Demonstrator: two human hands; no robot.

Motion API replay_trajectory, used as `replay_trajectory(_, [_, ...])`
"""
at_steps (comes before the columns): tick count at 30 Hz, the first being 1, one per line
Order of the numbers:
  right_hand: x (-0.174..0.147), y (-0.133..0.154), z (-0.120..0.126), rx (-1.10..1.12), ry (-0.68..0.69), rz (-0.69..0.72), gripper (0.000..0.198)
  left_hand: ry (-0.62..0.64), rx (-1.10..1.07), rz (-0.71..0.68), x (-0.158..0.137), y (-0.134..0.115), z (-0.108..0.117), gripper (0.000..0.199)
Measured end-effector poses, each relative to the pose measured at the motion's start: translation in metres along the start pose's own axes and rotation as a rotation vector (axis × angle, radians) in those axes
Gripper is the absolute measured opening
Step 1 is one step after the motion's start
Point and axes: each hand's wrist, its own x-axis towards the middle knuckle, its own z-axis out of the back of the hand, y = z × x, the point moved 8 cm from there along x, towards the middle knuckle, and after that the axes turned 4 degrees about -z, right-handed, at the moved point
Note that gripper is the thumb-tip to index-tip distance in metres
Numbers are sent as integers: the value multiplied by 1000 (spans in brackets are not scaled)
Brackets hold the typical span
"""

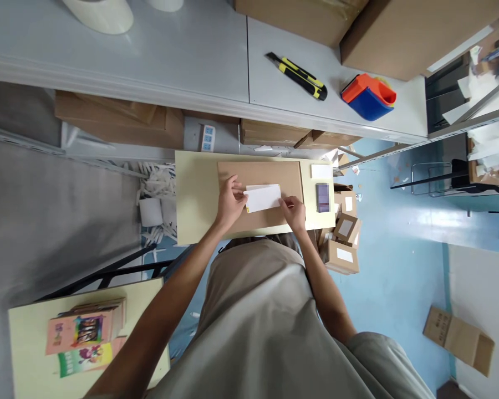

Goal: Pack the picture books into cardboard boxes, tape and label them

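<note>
Hands (230, 204) (294, 213) grip a white card (264, 199) over brown cardboard (260, 173) (dark rectangle (322, 197), white slip (321, 171) just right).

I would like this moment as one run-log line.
left hand: holds white slip, left end | right hand: holds same slip, right end | beneath: cardboard on table | utility knife: on shelf

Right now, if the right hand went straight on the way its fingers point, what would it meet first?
The right hand would likely meet the white paper slip first, at its right end. Beyond lies the left hand, roughly in line; how high the slip sits above the cardboard is unclear.
</note>
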Motion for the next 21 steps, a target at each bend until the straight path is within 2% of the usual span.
replay_trajectory(7, [8,-20,-15,-115,-4,-67,27,-33,106,-35,2,3,-10,62])
replay_trajectory(13, [17,-20,-15,-213,-6,-125,26,-21,163,-102,14,-7,-17,60])
replay_trajectory(21, [19,-14,-18,-312,14,-184,21,18,246,-51,21,-6,-20,60])
